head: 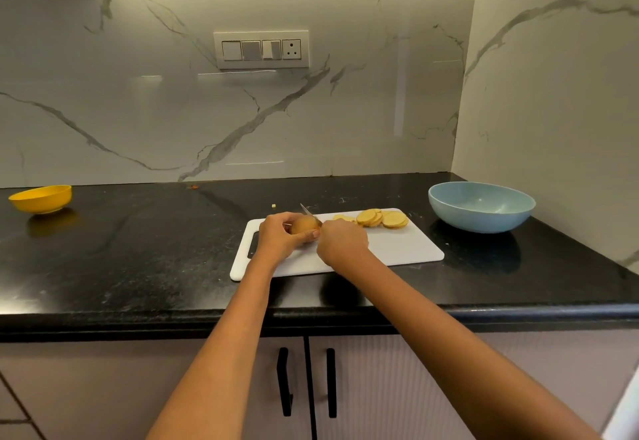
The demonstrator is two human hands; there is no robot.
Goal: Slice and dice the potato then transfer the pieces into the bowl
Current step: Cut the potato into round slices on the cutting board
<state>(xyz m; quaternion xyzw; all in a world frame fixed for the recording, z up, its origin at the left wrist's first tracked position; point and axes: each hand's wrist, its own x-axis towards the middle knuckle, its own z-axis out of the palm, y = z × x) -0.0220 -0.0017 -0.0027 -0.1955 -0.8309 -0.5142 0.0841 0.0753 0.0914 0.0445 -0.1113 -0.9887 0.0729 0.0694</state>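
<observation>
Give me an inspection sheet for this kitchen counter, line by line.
Surface: black counter, scuffed and speckled; white cutting board near its front edge.
Job's things: potato part cut, on the board; round slices piled at the board's far right; blue bowl to the right of the board, looks empty.
Clutter: yellow bowl far left; small scraps by the back wall.
Grips: left hand holds the potato; right hand holds the knife, blade at the potato.
Cables: nothing seen.
Surroundings: marble wall, switch panel, cabinet doors below.
</observation>
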